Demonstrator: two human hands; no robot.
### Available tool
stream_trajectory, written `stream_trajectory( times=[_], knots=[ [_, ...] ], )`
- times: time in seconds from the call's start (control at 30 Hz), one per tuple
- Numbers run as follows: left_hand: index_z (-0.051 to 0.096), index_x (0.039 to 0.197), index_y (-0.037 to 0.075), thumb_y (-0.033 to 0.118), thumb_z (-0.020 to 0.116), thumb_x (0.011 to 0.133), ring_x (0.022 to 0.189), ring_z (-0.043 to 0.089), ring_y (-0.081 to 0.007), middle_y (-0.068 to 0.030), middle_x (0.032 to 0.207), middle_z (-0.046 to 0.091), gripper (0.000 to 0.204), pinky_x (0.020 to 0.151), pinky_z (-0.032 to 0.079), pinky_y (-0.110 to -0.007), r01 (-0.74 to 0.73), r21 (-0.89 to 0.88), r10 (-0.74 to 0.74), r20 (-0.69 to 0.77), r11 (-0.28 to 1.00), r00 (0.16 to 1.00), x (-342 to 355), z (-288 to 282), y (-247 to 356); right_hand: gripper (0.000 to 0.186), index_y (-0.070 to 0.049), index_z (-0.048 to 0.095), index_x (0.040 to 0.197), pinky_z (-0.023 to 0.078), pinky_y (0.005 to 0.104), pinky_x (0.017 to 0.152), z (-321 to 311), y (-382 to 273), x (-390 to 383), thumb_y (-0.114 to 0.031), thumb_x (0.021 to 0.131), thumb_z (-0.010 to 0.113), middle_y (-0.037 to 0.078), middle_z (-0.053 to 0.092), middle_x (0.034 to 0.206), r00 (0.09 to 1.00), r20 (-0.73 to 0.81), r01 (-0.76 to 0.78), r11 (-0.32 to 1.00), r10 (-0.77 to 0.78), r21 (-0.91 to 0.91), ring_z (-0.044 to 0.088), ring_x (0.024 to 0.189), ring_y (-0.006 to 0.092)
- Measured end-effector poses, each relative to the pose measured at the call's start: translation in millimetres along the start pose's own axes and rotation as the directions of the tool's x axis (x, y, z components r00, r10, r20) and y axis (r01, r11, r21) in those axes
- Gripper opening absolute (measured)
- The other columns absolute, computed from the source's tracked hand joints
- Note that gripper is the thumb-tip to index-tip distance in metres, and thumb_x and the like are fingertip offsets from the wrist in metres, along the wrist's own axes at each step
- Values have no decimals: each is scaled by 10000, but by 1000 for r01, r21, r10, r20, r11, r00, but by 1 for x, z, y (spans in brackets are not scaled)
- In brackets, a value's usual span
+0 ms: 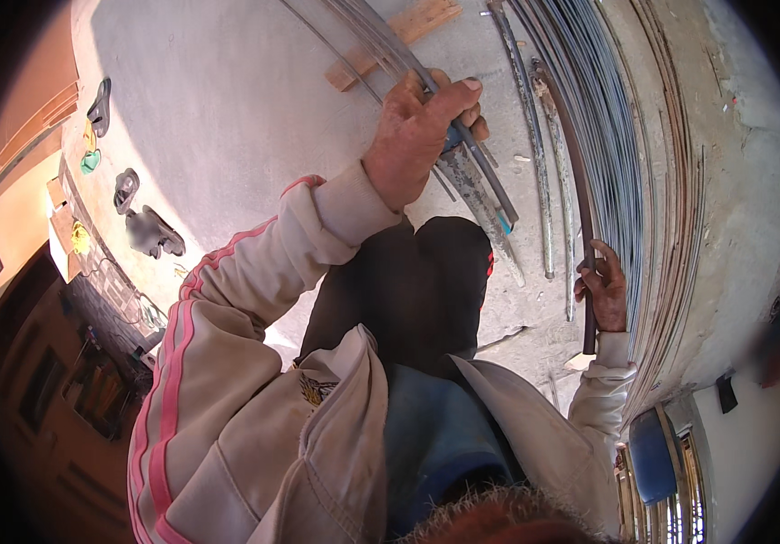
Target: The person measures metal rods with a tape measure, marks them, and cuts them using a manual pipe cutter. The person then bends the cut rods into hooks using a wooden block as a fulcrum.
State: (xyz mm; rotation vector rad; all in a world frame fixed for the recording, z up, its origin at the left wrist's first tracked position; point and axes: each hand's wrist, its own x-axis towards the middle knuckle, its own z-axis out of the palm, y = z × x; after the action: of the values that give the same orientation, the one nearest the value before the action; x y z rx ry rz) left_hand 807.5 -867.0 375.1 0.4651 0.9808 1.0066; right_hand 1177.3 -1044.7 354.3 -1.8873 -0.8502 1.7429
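My left hand [426,127] is closed around several thin grey metal rods [367,32]. Their near ends stick out below my fist, and the thickest ends beside my knee. Over on the right, my right hand [603,288] has its fingers wrapped round a dark metal rod [574,154], close to its near end. That rod curves away along the edge of a large bundle of long grey rods [612,118]. Beneath my left fist lies a worn, paint-splashed bar [472,186], partly covered by the held rods.
A wooden plank [413,27] lies on the concrete floor ahead. Two splashed bars [535,136] rest between my hands. Rusty brown rods [680,181] run beyond the grey bundle. Dark sandals [154,231] sit at left, and a blue container [653,458] stands at lower right.
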Motion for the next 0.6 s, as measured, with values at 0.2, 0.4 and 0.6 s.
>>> stream_trajectory(
  times=[0.2, 0.4, 0.6],
  knots=[
    [471, 889, 32, 164, 736, 845, 612, 610, -205, -78, 725, 556, 299, 594, 541, -367, -51, -11, 47, -240, 999, 970, 10, 20, -9, 408, 11, 529, 1314, 559, 325, 758, -8, -121, 39, -111, 933, 611, 178, 659, 1053, 955, 212, 10, 741, -206, 671, 680, 941, 284],
    [560, 1022, 34, 323, 564, 945, 637, 587, -215, -62, 784, 582, 298, 572, 531, -385, -35, 229, 117, -352, 973, 929, 17, 7, -31, 548, 16, 516, 1341, 538, 393, 879, 7, -164, 72, -340, 948, 653, 200, 647, 1109, 921, -265, 339, 924, -287, 176, 645, 1084, 321],
    [553, 950, 16, 169, 770, 821, 649, 607, -196, -69, 784, 580, 295, 592, 564, -353, -49, 108, 80, -308, 993, 948, 9, -5, -30, 387, -8, 677, 897, 461, 457, 952, 29, -222, 92, -393, 933, 697, 126, 659, 865, 669, -387, 552, 773, -634, -313, 643, 947, 263]
  ],
)
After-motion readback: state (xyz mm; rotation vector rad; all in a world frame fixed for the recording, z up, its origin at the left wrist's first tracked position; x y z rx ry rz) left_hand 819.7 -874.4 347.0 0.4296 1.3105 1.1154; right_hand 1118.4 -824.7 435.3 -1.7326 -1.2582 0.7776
